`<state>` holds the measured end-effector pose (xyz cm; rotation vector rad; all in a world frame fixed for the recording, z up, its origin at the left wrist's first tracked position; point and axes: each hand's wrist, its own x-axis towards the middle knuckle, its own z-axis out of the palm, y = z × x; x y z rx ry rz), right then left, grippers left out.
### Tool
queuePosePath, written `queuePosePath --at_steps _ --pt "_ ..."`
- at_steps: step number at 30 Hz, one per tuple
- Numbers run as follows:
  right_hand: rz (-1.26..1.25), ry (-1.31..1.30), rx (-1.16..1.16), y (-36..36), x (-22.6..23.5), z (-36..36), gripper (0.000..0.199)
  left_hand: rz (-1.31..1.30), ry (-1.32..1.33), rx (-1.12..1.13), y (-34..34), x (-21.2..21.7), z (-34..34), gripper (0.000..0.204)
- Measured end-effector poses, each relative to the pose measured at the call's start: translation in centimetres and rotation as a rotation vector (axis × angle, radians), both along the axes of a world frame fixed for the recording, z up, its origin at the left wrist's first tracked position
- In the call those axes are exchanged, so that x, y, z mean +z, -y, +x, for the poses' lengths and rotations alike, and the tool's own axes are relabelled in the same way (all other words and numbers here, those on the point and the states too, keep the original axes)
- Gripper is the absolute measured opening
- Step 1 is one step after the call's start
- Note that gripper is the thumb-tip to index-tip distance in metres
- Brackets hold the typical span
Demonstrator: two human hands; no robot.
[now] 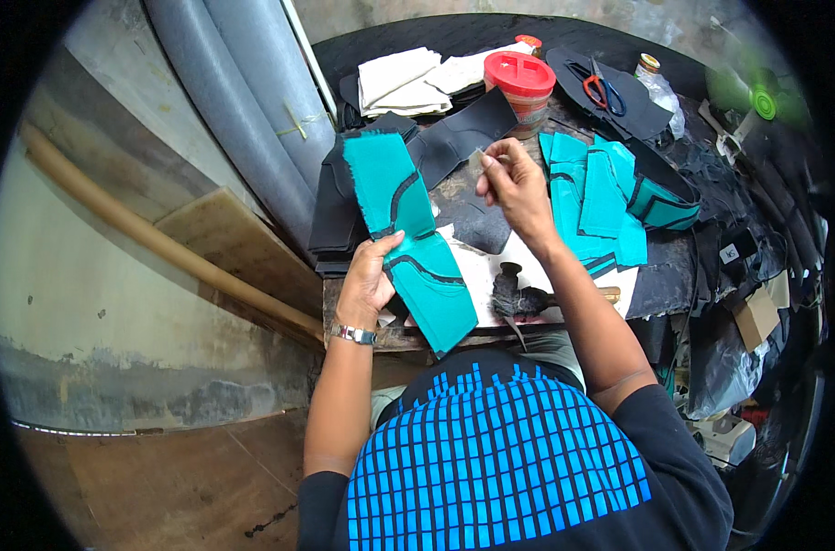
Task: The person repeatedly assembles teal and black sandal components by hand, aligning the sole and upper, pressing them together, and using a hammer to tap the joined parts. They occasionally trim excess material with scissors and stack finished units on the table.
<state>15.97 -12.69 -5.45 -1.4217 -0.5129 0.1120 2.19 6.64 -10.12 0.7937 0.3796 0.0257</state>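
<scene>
My left hand (370, 275) holds a long teal fabric piece (408, 230) with black trim, thumb on top near its middle, over the near left part of the dark worktable (661, 275). My right hand (514, 179) is raised above the table's middle and pinches a small thin grey piece (480, 159) between its fingertips. A dark brush (519, 298) lies on white paper just below my right forearm. More teal pieces (601, 197) are stacked to the right of that hand.
Black cut pieces (339, 207) are piled at the table's left. A red-lidded jar (520, 81), folded white cloth (399, 81) and orange-handled scissors (604, 90) stand at the back. Grey pipes (243, 101) lean at the left wall. Clutter fills the right side.
</scene>
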Motion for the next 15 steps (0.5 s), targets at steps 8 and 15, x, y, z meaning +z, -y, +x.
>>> queuePosePath --at_steps 8,15 --pt "-0.213 0.491 -0.127 2.4 -4.2 2.4 0.016 0.271 0.09 -0.056 -0.5 -0.5 1.8 0.028" --pt "-0.253 0.491 -0.14 1.5 -5.0 2.2 0.017 0.638 -0.069 -0.022 0.3 1.8 2.1 0.031"
